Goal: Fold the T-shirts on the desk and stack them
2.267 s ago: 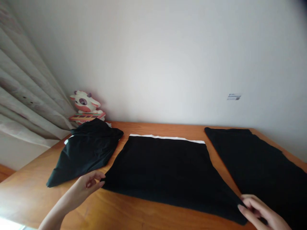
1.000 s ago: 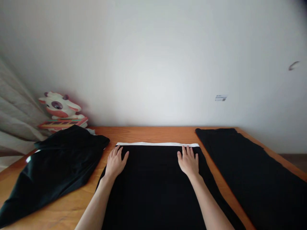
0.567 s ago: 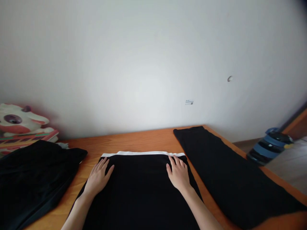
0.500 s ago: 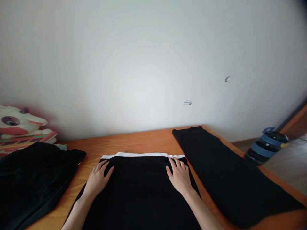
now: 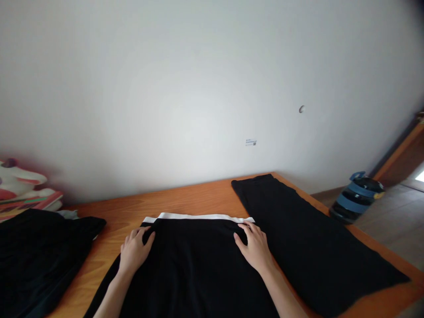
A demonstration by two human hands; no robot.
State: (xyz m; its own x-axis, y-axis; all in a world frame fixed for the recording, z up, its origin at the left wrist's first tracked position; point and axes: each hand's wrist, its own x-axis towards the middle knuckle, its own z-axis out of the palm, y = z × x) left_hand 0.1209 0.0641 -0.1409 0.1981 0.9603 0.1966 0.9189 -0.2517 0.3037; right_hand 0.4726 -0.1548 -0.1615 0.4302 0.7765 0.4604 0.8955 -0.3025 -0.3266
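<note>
Both the left hand (image 5: 133,250) and the right hand (image 5: 254,246) curl their fingers into the black skirt (image 5: 195,269) just below its white waistband (image 5: 198,217), gripping each top corner, likely for lifting.

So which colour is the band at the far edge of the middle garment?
White, on the black middle garment; the band shows clearly in the head view.

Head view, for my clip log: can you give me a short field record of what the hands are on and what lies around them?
left hand: curled on the black garment near its left top corner
right hand: curled on the same garment near its right top corner
white band: along the garment's far edge
table: wooden, against a wall
left side: dark crumpled cloth, toy behind it
right side: flat black cloth
floor: blue bottle
</note>
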